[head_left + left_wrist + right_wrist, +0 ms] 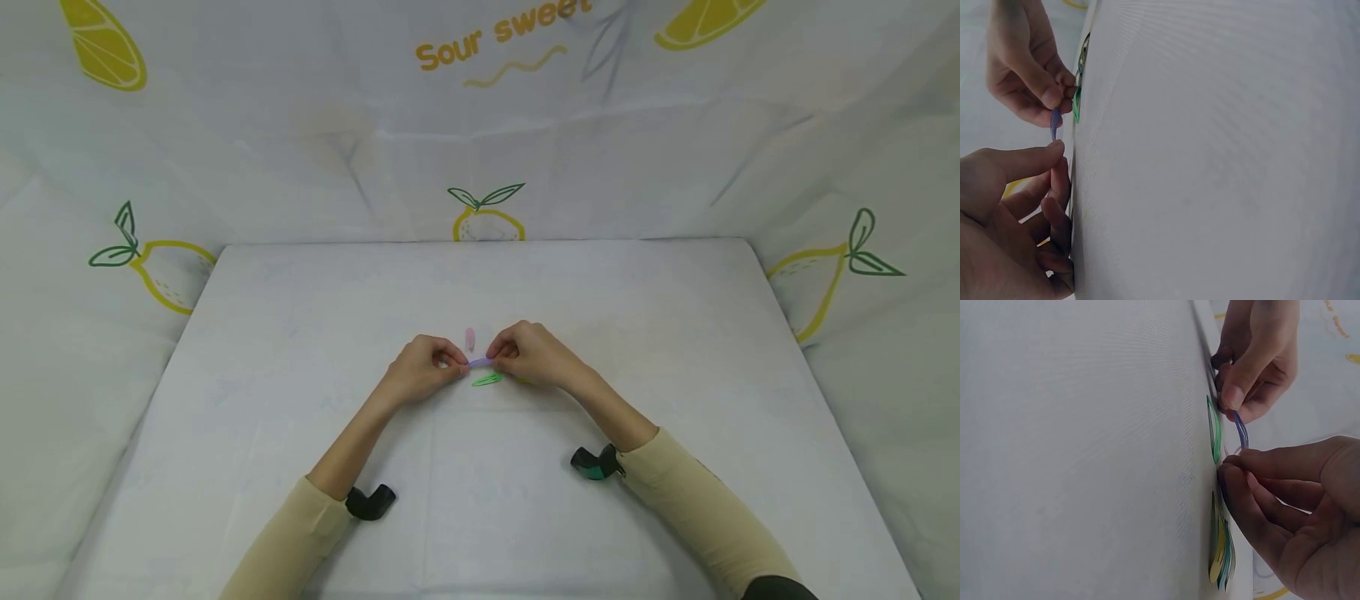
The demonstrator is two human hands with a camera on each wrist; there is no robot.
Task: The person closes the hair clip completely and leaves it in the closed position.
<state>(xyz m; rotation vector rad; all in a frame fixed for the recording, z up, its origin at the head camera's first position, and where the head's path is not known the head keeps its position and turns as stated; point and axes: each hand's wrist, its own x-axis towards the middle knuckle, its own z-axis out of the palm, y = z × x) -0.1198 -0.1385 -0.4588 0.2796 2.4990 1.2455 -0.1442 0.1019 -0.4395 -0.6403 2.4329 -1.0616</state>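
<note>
A purple snap hair clip [480,362] is stretched level between my two hands, just over the table. My left hand [427,367] pinches one end of it between thumb and forefinger; my right hand [536,357] pinches the other end the same way. In the right wrist view the clip [1241,431] looks slightly bowed, its ends hidden by fingertips. Close in front lies a green hair clip [487,379]. A pink clip [470,338] lies just behind the hands. Beneath the right hand, a yellow clip [1217,559] and a teal clip [1227,559] lie side by side.
The table [300,300] has a white cover. A white cloth with lemon prints [487,223] hangs behind it and along both sides. Black wrist devices [371,502] stick out from the beige sleeves [292,542] above the table.
</note>
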